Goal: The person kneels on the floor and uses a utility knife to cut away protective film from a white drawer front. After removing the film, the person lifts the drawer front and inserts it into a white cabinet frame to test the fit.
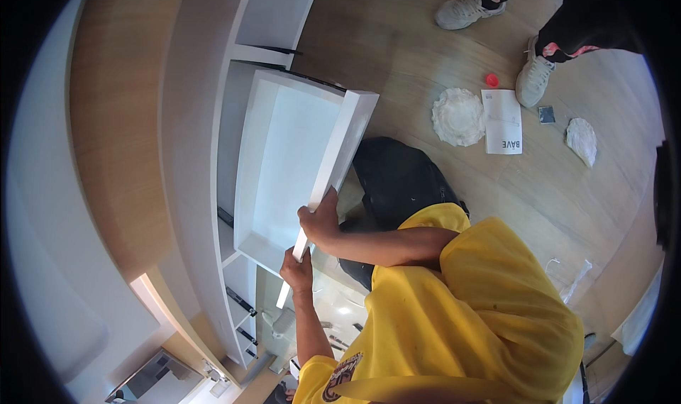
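A white drawer (298, 134) stands pulled out of the white cabinet (213, 85), its inside bare to view. Along its near side runs a thick white front panel (344, 141). My right hand (323, 221) is closed over the top edge of this panel, thumb on the drawer side. Just below it in the picture, my left hand (298, 270) grips the same panel closer to its lower end, and the fingers beyond the panel are partly hidden. My yellow shirt and dark trousers are close to the panel.
Black drawer runners (241, 301) line the cabinet's open bays. A grey power tool (282, 324) and several small tools lie on the floor. To the right are crumpled white plastic (458, 117), a printed booklet (503, 122), a red lid (492, 80) and another person's shoes (535, 78).
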{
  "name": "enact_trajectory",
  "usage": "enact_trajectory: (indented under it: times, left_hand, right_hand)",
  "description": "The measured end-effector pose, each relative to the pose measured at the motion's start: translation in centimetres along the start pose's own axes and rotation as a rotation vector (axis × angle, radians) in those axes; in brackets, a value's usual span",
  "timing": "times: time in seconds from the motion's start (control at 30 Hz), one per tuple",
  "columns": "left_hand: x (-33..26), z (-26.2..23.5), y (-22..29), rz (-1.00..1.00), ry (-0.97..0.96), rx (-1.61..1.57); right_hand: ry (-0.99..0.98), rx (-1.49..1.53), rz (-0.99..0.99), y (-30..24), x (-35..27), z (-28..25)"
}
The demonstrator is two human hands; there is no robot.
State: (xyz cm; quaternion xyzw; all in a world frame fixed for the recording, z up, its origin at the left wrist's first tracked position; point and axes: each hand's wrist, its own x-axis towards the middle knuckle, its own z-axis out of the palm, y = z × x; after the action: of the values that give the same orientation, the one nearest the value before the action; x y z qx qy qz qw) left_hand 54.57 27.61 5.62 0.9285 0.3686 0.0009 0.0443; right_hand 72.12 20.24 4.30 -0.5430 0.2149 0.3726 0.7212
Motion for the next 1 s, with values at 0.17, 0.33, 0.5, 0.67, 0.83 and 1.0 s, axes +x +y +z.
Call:
enact_trajectory:
  times: [0.17, 0.33, 0.5, 0.67, 0.83, 1.0]
  left_hand:
    - [1.1, 0.2, 0.8, -0.004, 0.012, -0.024]
    - [1.6, 0.4, 1.4, 0.024, 0.021, 0.000]
    - [1.2, 0.2, 1.3, 0.040, 0.015, 0.015]
    - [1.7, 0.4, 1.8, 0.007, -0.002, 0.022]
    - [2.2, 0.5, 2.5, 0.009, 0.008, -0.023]
    - [2.0, 0.7, 2.4, -0.018, -0.003, 0.006]
  right_hand:
    - [-0.023, -0.007, -0.052, -0.9, 0.7, -0.1]
    - [0.020, -0.033, -0.026, -1.5, 1.3, 0.0]
    - [0.022, -0.046, -0.052, -1.3, 0.7, -0.3]
    - [-0.024, 0.007, 0.032, -1.9, 1.5, -0.6]
    - [0.042, -0.104, -0.027, -2.3, 2.3, -0.5]
    - [0.012, -0.049, 0.023, -2.0, 2.2, -0.6]
